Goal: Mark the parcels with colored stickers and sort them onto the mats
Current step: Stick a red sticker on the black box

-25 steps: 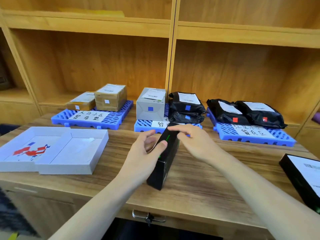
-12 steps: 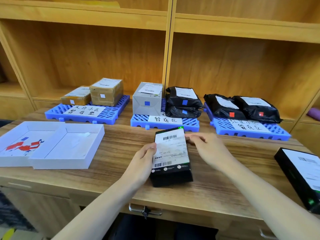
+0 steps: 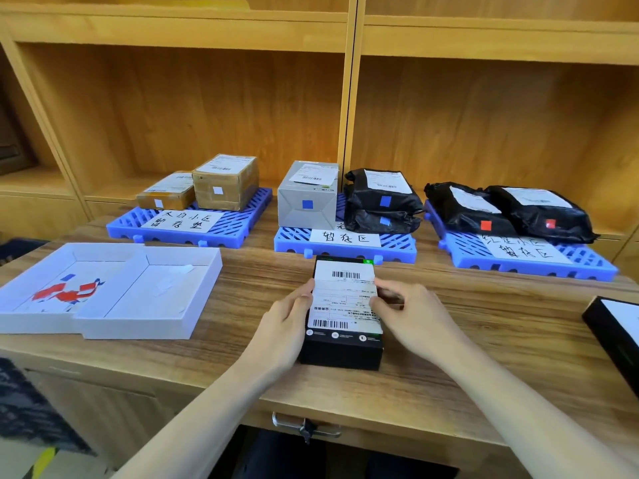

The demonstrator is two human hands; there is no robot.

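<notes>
Near the bench's front edge a black parcel lies flat, label up, long axis running away from the person. Left hand grips its left side with curled fingers; right hand pinches its right edge. Beyond stand three blue mats with stickered parcels, a white tray to the left.

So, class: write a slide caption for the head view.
Both hands steady a labelled black parcel before three blue sorting mats.
</notes>
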